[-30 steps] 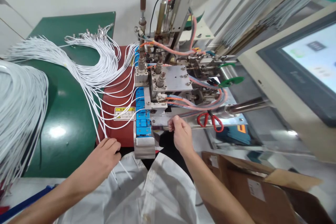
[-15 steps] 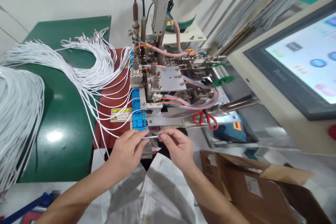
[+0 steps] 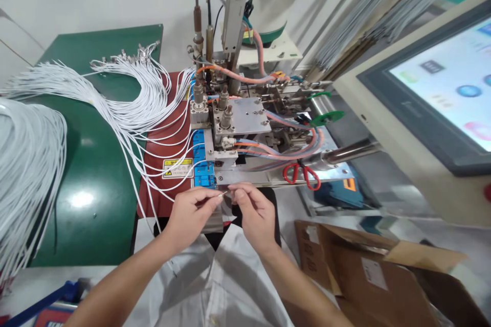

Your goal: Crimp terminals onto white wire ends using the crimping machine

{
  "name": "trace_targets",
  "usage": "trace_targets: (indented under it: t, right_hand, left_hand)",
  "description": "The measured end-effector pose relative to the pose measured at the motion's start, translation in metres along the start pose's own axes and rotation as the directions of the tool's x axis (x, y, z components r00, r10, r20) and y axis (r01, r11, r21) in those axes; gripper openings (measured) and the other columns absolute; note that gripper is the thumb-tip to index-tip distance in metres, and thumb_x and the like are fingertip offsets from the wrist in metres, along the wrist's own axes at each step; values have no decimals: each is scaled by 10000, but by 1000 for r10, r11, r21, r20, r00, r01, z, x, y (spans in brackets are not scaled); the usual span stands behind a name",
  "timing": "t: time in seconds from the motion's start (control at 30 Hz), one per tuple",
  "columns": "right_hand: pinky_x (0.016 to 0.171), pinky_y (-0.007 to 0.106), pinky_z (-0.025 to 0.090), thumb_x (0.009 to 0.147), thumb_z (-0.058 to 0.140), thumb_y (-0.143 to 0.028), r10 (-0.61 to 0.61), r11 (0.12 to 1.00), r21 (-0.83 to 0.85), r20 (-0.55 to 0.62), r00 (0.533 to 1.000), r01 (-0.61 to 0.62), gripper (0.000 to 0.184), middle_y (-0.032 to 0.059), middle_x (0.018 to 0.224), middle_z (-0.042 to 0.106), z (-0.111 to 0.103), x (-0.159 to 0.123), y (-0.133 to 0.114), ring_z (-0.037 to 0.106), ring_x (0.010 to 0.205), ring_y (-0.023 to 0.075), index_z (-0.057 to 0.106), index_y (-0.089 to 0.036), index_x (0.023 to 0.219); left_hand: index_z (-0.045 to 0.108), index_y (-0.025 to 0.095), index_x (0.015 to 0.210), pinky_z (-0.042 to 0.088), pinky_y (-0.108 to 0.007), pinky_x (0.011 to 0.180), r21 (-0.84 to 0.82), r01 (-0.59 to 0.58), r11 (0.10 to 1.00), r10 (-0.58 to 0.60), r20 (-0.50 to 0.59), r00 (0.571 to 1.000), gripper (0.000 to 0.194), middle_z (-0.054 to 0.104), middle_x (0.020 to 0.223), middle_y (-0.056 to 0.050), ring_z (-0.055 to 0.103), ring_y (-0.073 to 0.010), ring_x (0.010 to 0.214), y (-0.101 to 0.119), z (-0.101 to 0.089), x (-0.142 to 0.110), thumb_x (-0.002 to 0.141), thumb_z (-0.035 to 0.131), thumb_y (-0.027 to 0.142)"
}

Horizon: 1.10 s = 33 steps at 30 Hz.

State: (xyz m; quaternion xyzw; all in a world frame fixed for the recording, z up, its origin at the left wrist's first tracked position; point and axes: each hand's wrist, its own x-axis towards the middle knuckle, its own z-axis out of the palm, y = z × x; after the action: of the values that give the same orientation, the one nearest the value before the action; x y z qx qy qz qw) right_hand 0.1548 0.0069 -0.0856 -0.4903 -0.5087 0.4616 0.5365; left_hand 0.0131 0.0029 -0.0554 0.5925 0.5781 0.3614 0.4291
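My left hand (image 3: pixel 192 217) pinches a white cable close to its end, with the thin cable tip (image 3: pixel 224 193) showing between my hands. My right hand (image 3: pixel 258 217) is closed at that tip, thumb against forefinger; what lies between those fingers is too small to make out. Just beyond my hands is a row of blue clamps (image 3: pixel 204 176) on the front left of a metal machine (image 3: pixel 245 115). Several white cables (image 3: pixel 132 115) run from the clamps leftward across a red-brown plate (image 3: pixel 163 135).
A green table (image 3: pixel 94 204) on the left bears a second cable bundle (image 3: pixel 32 163). Red-handled scissors (image 3: pixel 301 176) lie on the machine's front edge beneath a wire spool (image 3: pixel 325 109). A touch screen (image 3: pixel 448 82) juts in from the right, above a cardboard box (image 3: pixel 376 276).
The white length between my hands has shortened to a thin tip as my left fingers moved toward the cable end. My right hand has shifted slightly left and up.
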Motion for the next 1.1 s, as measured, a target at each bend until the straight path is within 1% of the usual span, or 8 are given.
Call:
trace_targets:
  t: [0.17,0.3,0.57,0.67,0.73,0.8,0.87,1.1]
  right_hand:
    - [621,259,458,782,561,-174,-105,987,-128,-30,994,100,71,22,745,591,8,-9,1,560,694,140,625,-202,766]
    - [571,246,442,766,560,-162,-121,973,-206,-47,992,109,77,16,697,577,11,-6,-2,540,637,130,601,-192,708]
    - [590,261,440,780,551,-204,2,997,-79,-74,997,-8,105,5,677,544,17,-10,8,530,632,128,582,-186,682]
    - [576,266,443,778,541,-199,-17,998,-70,-125,992,9,103,7,670,541,22,-12,11,528,624,130,572,-184,680]
    - [586,280,450,768,539,-175,-118,986,-135,-149,982,98,71,15,683,555,24,-11,12,537,642,141,576,-190,708]
    - [606,292,452,751,544,-140,-255,948,-228,-116,960,224,72,20,697,573,23,-8,11,543,667,152,580,-201,743]
    - [614,292,450,740,548,-121,-324,913,-275,-34,945,303,90,21,704,582,20,-4,8,546,682,156,576,-205,752]
    - [520,236,422,754,531,-171,-127,942,-285,183,975,176,128,-6,621,536,6,12,-9,503,553,112,536,-194,629]
  left_hand:
    - [711,190,770,522,-228,645,11,-22,1000,23,-89,996,123,701,744,-25,636,-140,698,-2,4,-3,758,588,194]
    - [709,183,774,519,-234,648,53,-33,998,39,-114,993,130,696,743,-30,628,-138,693,-6,6,-4,759,580,186]
    - [686,179,806,509,-230,648,-27,29,999,-29,-5,1000,163,678,744,-24,608,-127,668,-12,5,-3,804,535,239]
    - [669,163,793,513,-233,649,-83,59,995,-68,-103,992,142,670,760,-35,614,-132,679,-12,11,-6,792,549,237]
    - [662,159,783,516,-240,661,-80,50,996,-64,-178,982,130,667,765,-40,618,-138,697,-12,15,-8,784,553,230]
    - [660,161,774,517,-244,674,-43,20,999,-30,-234,972,116,663,764,-38,618,-138,707,-12,17,-9,774,557,216]
    - [663,165,769,517,-243,675,10,-20,1000,22,-251,968,112,662,758,-37,617,-135,704,-12,17,-9,768,556,197]
    - [688,179,771,519,-242,653,156,-120,980,146,-171,974,131,672,749,-40,619,-134,689,-15,5,-8,768,557,171]
